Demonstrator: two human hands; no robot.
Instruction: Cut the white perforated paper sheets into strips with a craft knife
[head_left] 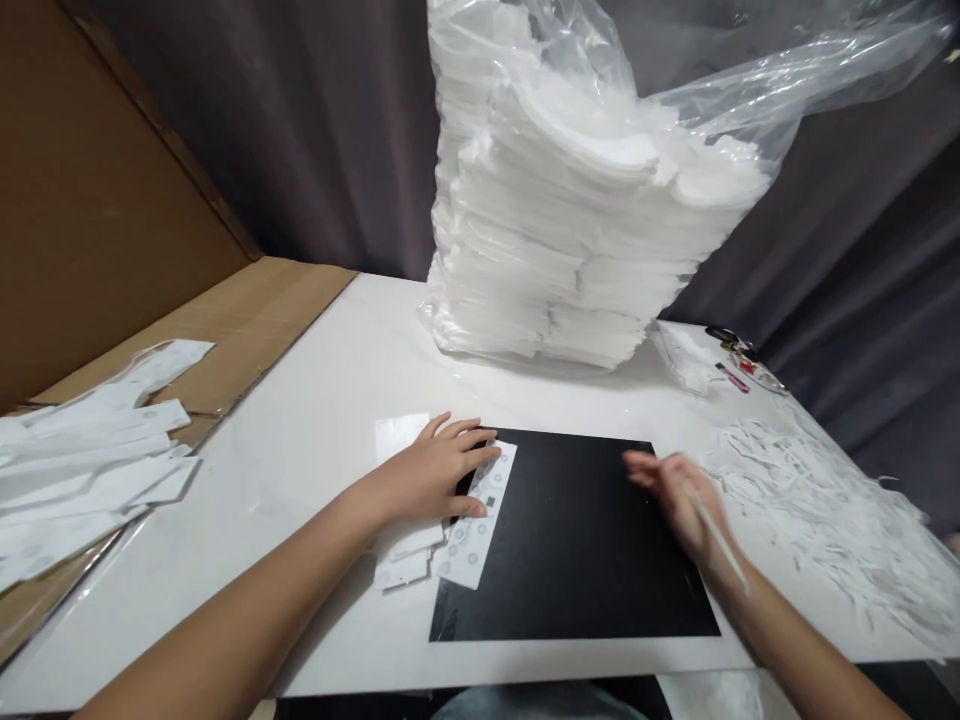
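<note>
My left hand (442, 462) lies with fingers spread, thumb and fingertips touching a white printed strip (471, 545) with round grey marks. That strip rests near the left side of a black mat (592, 540). Under and beside the hand are more white pieces (405, 570), stacked partly out of sight. Over the mat's right edge, my right hand (679, 495) is closed and somewhat blurred by motion. A thin whitish stick-like piece (718, 540) sticks out of it toward the wrist; its exact kind is unclear.
Tall white stacked sheets in a clear plastic bag (555, 250) stand at the back. Thin white scraps (847, 530) are heaped at right, below a pink cutter (733, 377). More white strips (90, 470) lie on cardboard (247, 310) at left.
</note>
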